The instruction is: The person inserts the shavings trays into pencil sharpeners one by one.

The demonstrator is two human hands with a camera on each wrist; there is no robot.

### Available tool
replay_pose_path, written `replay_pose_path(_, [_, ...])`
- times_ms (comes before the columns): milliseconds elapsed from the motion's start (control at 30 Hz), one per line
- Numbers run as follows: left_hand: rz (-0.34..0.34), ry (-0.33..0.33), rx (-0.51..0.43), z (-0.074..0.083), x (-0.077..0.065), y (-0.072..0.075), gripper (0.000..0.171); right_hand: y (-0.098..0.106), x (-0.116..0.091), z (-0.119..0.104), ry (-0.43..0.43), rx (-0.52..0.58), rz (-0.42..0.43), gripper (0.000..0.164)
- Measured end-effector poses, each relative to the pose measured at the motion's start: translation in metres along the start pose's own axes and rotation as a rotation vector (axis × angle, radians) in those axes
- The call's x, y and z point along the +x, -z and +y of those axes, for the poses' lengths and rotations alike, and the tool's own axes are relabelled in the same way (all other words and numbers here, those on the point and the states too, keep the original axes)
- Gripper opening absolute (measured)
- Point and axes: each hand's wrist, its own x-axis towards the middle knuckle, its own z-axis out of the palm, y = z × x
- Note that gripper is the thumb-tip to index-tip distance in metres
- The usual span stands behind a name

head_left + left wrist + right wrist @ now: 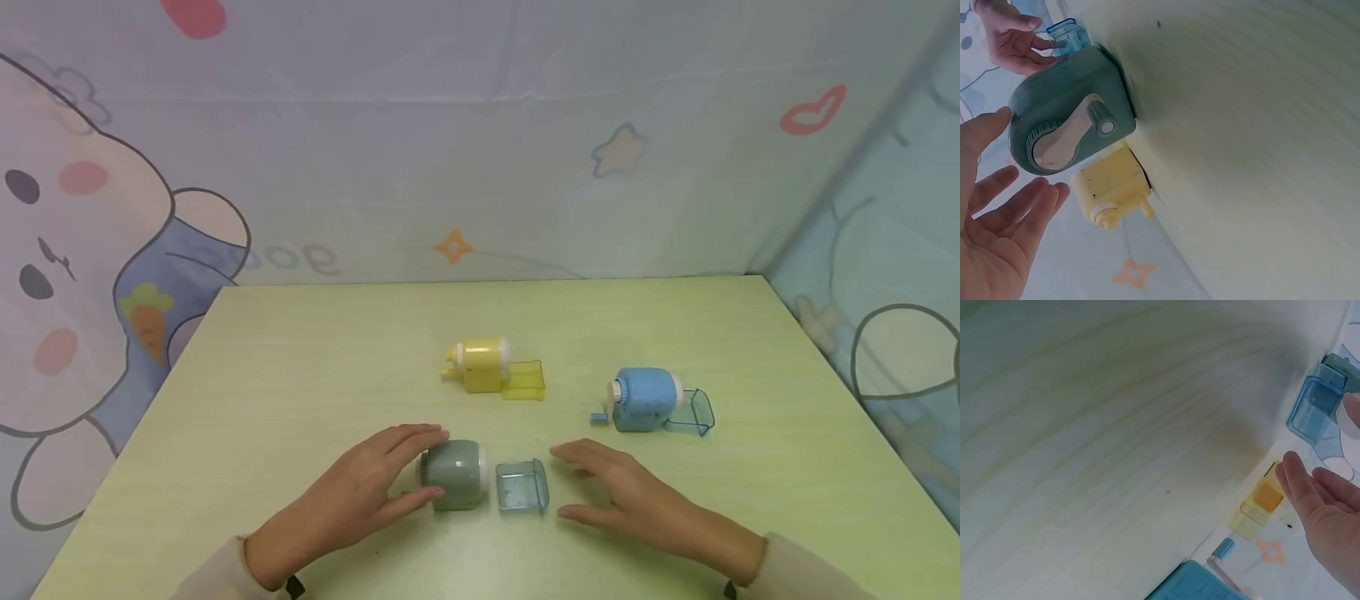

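Note:
A dark green crank pencil sharpener (pixel 457 477) stands on the table in front of the person. My left hand (pixel 356 492) is at its left end, thumb and fingers spread to either side; in the left wrist view the thumb tip is right at the green body, while the other fingers stay loosely bent. Its pale crank (pixel 1063 139) faces that hand. To the right of the body is a clear bluish shavings drawer (pixel 521 487), with a narrow gap between them in the head view. Just right of the drawer, my right hand (pixel 637 504) hovers with fingers parted, holding nothing.
Farther back stands a yellow pencil sharpener (pixel 482 363) with its clear yellow drawer (pixel 525 382) out to the right. A blue pencil sharpener (pixel 645 398) sits behind the right hand, its drawer (pixel 692 413) also out. A printed cloth backdrop (pixel 480 167) rises behind the table.

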Motion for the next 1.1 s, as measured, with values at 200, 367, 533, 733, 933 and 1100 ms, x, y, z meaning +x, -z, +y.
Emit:
replay_pose_path(200, [0.006, -0.025, -0.023, 0.001, 0.001, -0.001, 0.05, -0.004, 0.008, -0.005, 0.011, 0.033, -0.027, 0.06])
replay_pose_path(367, [0.001, -0.033, -0.04, 0.002, 0.0, -0.001, 0.044, -0.006, 0.013, -0.008, -0.025, 0.05, -0.076, 0.061])
replay_pose_path(533, [-0.003, -0.038, -0.041, 0.002, 0.0, -0.001, 0.043, -0.008, 0.016, -0.009, -0.006, 0.055, -0.089, 0.06])
replay_pose_path(733, [0.024, -0.055, -0.044, 0.003, 0.0, -0.001, 0.046, -0.01, 0.019, -0.009, 0.032, 0.048, -0.095, 0.058])
replay_pose_path(933, [0.035, -0.064, -0.051, 0.003, 0.0, -0.002, 0.05, -0.013, 0.022, -0.007, 0.042, 0.021, -0.109, 0.059])
replay_pose_path(1100, [0.009, -0.062, -0.055, 0.002, 0.001, -0.002, 0.052, -0.015, 0.023, -0.006, 0.067, 0.008, -0.1, 0.059])
